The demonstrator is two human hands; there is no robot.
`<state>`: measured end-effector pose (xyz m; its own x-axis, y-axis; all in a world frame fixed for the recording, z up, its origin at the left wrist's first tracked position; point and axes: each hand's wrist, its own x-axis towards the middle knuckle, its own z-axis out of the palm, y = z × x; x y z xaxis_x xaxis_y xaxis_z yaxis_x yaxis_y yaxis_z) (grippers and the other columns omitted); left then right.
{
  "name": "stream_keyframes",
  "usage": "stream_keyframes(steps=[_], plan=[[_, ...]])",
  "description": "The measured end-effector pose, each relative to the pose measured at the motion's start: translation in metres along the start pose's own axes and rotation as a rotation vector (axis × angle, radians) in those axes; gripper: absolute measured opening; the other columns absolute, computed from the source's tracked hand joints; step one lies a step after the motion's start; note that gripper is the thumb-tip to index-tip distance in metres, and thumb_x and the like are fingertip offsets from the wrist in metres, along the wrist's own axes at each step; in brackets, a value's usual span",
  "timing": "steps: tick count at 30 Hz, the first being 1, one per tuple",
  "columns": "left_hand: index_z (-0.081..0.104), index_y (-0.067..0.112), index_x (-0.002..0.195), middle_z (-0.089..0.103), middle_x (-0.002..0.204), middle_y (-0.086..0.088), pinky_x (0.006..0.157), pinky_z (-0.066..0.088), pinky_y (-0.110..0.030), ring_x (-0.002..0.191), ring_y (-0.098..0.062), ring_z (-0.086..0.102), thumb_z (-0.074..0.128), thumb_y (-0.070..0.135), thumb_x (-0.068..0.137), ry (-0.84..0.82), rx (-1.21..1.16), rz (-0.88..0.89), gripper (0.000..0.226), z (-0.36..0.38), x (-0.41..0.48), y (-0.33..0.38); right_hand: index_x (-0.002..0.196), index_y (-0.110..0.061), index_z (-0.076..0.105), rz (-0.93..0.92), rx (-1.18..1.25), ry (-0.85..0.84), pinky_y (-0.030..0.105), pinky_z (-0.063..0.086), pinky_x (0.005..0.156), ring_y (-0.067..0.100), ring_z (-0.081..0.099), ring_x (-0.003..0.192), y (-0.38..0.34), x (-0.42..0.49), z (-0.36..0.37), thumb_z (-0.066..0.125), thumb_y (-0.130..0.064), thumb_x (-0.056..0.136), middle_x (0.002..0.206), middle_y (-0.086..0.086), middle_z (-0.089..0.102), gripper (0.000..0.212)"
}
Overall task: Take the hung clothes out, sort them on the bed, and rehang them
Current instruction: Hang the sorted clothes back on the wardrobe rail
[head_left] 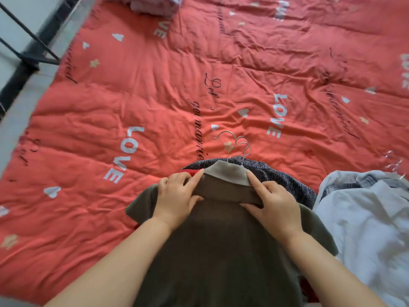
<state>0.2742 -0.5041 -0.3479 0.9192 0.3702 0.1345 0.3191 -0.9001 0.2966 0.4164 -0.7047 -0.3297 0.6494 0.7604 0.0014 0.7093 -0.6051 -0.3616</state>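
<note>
Olive polo shirt [217, 251] lies at 6 o'clock on the red quilt [155, 96], over a blue-grey knit [278, 173] — left hand [177, 196] & right hand [274, 204] each pinch its collar fold, prob. straightening it round the wire hanger [243, 137], hooks at 12.

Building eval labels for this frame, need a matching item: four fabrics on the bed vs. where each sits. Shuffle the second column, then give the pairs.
Things
1. olive shirt
2. dark blue knit
3. white shirt
4. lilac cloth

Places
A. far end of the red quilt, upper left of the view
B. collar pinched by the left hand and the right hand
C. crumpled heap to the right of the person's arms
D. beneath the olive shirt, showing past its collar

Pairs: 1-B, 2-D, 3-C, 4-A
</note>
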Motion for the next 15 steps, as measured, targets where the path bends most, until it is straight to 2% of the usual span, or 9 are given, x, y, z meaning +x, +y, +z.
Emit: stream_keyframes(steps=[3,6,8,11,15], plan=[[0.043,0.027,0.126,0.061,0.086,0.0,0.063,0.047,-0.038,0.083,-0.016,0.046,0.058,0.045,0.065,0.07,0.031,-0.052,0.065,-0.045,-0.029,-0.009,0.126,-0.023,0.06,-0.121,-0.035,0.074,0.028,0.05,0.052,0.022,0.062,0.065,-0.044,-0.006,-0.029,0.087,-0.04,0.056,0.079,-0.001,0.062,0.077],[0.042,0.027,0.128,0.062,0.088,0.001,0.066,0.046,-0.038,0.085,-0.013,0.043,0.044,0.049,0.071,0.138,0.022,-0.122,0.061,-0.099,-0.07,-0.021,0.126,-0.024,0.059,-0.26,-0.057,0.151,0.026,0.05,0.052,0.019,0.064,0.068,-0.098,-0.015,-0.058,0.067,-0.051,0.069,0.079,-0.004,0.064,0.064],[0.042,0.026,0.128,0.062,0.088,0.001,0.074,0.043,-0.038,0.085,-0.011,0.043,0.044,0.051,0.072,0.195,0.02,-0.162,0.061,-0.139,-0.103,-0.029,0.126,-0.025,0.06,-0.348,-0.069,0.176,0.025,0.05,0.052,0.017,0.064,0.067,-0.142,-0.024,-0.078,0.054,-0.056,0.072,0.079,-0.006,0.063,0.062],[0.041,0.023,0.13,0.061,0.09,-0.001,0.086,0.045,-0.044,0.087,-0.012,0.046,0.045,0.053,0.074,0.308,0.021,-0.217,0.063,-0.199,-0.164,-0.044,0.126,-0.027,0.058,-0.484,-0.054,0.222,0.025,0.049,0.05,0.016,0.062,0.063,-0.217,-0.047,-0.107,0.05,-0.059,0.072,0.076,-0.005,0.062,0.063],[0.04,0.023,0.132,0.061,0.093,-0.004,0.079,0.045,-0.033,0.085,-0.017,0.053,0.049,0.052,0.078,0.475,0.014,-0.273,0.062,-0.287,-0.264,-0.057,0.131,-0.033,0.046,-0.677,-0.078,0.259,0.025,0.047,0.047,0.014,0.061,0.061,-0.324,-0.088,-0.139,0.054,-0.062,0.068,0.076,-0.009,0.059,0.069]])
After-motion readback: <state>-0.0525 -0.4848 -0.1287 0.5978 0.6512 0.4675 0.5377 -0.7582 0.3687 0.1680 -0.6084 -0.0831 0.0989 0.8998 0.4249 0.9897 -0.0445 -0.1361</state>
